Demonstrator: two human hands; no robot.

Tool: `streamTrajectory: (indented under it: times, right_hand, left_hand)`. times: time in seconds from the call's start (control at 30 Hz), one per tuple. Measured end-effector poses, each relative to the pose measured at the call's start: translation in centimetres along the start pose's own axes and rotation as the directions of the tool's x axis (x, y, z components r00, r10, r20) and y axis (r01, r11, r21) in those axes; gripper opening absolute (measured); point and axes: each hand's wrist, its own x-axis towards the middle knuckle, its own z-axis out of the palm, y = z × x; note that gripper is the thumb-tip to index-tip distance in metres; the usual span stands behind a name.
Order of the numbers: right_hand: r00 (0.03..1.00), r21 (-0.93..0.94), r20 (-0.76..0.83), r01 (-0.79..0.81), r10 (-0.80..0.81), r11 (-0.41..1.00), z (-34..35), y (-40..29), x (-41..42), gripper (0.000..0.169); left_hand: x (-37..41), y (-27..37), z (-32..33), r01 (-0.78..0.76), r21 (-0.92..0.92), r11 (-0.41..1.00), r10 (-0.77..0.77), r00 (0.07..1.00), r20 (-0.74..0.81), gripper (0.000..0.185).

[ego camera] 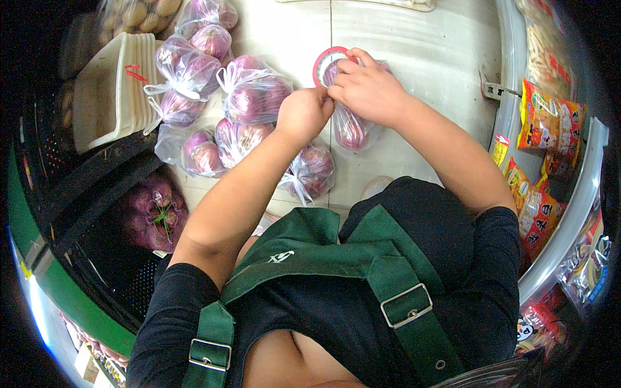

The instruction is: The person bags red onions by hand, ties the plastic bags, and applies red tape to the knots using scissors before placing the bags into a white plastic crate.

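A clear plastic bag of red onions (351, 130) lies on the pale tiled floor under my hands. My left hand (306, 112) is curled at the bag's left side, where folds of plastic converge. Its fingertips and whatever they pinch are mostly hidden. My right hand (368, 89) rests over the bag, its fingers on the rim of a roll of red tape (318, 68). The two hands meet at the lower edge of the roll. Left of them sit several tied bags of red onions (257, 94). Another onion bag (310, 169) lies below my left wrist.
Nested whitish plastic bins (119, 97) stand at the left, near a bag of potatoes (138, 17). A dark crate (92, 208) holds a net of red onions (157, 213). Bright snack packets (553, 116) fill a metal-edged shelf (567, 233) along the right.
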Motion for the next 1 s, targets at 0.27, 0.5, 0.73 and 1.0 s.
streamTrajectory:
  times: [0.27,0.5,0.73,1.0]
  right_hand:
    - [0.782,0.368,0.29,-0.623,0.552,0.69,0.3,-0.9,-0.9,0.021]
    - [0.789,0.635,0.393,-0.604,0.472,0.481,-0.6,-4.2,-2.5,0.043]
    - [0.805,0.27,0.139,-0.591,0.577,0.76,-1.6,3.7,2.0,0.039]
    - [0.81,0.399,0.33,-0.585,0.485,0.706,0.0,3.2,1.4,0.042]
  left_hand:
    - [0.0,-0.3,0.6,-0.339,0.063,0.939,0.344,0.908,-0.239,0.012]
    - [2.3,-2.1,2.3,0.455,-0.812,0.366,-0.269,0.887,0.376,0.017]
    - [-0.2,1.8,-2.2,-0.493,0.355,0.794,0.587,0.773,-0.239,0.006]
    - [0.7,-1.9,1.0,-0.282,0.047,0.958,0.285,0.931,-0.228,0.011]
